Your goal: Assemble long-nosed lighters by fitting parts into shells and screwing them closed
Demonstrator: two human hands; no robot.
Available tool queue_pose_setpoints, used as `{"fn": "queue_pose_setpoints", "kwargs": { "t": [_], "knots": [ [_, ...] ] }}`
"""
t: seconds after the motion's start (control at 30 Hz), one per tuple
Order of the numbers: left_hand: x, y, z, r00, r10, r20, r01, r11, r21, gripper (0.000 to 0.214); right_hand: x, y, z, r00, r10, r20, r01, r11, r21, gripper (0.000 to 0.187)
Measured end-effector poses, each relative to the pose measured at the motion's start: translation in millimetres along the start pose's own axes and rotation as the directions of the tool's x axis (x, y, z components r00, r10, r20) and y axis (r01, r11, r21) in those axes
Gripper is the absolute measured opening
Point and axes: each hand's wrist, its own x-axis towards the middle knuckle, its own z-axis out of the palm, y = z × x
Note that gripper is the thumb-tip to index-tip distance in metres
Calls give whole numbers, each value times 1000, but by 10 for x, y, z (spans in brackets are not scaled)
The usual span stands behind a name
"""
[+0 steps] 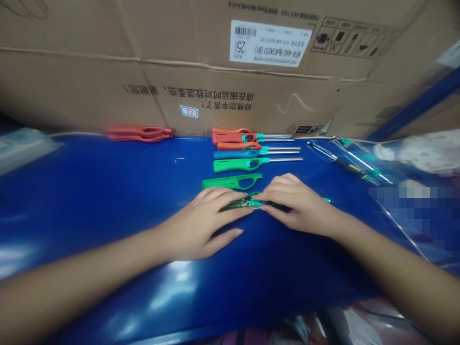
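Observation:
Flat on the blue table lies a partly covered green lighter [237,205], the long-nosed kind, with its insides and turquoise parts showing. My left hand [201,223] has two fingers closed along its handle end, the thumb held apart below. My right hand [300,206] pinches around its trigger area, thumb and index nearly meeting the left fingertips. A turquoise tip shows beyond the right wrist. Just above lies an empty green lighter shell half [230,182]. Farther back are a whole green lighter [232,165], a blue lighter [233,154] and orange-red lighters [230,136].
Red shell halves [138,133] lie at the back left. A large cardboard box [201,72] walls off the table's [118,191] far side. At right are a screwdriver-like tool [345,165] and clear plastic bags [391,158]. Another plastic bag [25,146] sits at left.

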Motion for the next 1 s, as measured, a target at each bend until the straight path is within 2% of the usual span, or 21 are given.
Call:
{"fn": "queue_pose_setpoints", "kwargs": {
  "t": [0.33, 0.43, 0.57, 0.63, 0.77, 0.9, 1.0],
  "knots": [
    [5, 13, -5, 1000, -31, 2, 31, 1000, 3, 43, 7, -41, 34, 1000, 0, -13, 0, 1000, 18, 25],
    [4, 9, 5, 999, -34, -4, 34, 999, 4, 44, 1, -13, 7, 999, 38, -35, -39, 999, -18, 39],
    [12, 7, 13, 999, -31, -9, 31, 999, 13, 42, -5, 46, 13, 993, 115, 23, -112, 987, -115, 58],
    [12, 6, 15, 999, -33, -13, 33, 999, 21, 40, -10, 89, 33, 987, 164, 0, -162, 978, -129, 54],
    [0, 3, 19, 999, -34, -21, 35, 999, 22, 40, -25, 193, 37, 964, 251, -91, -258, 963, -75, 27],
    [-22, 1, 19, 999, -42, -32, 42, 999, 5, 40, -28, 252, -24, 954, 293, -57, -293, 956, 16, 5],
    [-31, 2, 18, 997, -41, -69, 40, 999, -24, 40, -10, 234, -62, 959, 276, -63, -271, 959, 77, 2]
  ]
}}
